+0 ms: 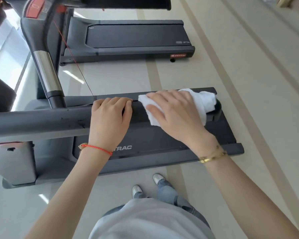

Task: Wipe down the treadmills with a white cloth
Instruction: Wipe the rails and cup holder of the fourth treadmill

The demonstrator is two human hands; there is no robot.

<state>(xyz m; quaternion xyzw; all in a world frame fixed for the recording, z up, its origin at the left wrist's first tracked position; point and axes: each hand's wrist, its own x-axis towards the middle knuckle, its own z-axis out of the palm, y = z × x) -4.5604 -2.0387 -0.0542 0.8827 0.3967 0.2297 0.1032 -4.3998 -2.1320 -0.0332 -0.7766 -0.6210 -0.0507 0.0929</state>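
My right hand [174,111] presses the cloth [204,102] flat near the handrail's [41,121] end; my left hand [110,116] grips the rail beside it.

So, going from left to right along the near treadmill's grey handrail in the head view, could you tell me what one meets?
Chrome upright post → left hand gripping the grey handrail → right hand pressing the white cloth → rail's black end cap.

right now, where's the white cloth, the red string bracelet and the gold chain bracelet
white cloth [206,99]: head view, on the bunched folds right of the right hand.
red string bracelet [97,148]: head view, on the cord across the left wrist.
gold chain bracelet [212,156]: head view, on the links at the right wrist.
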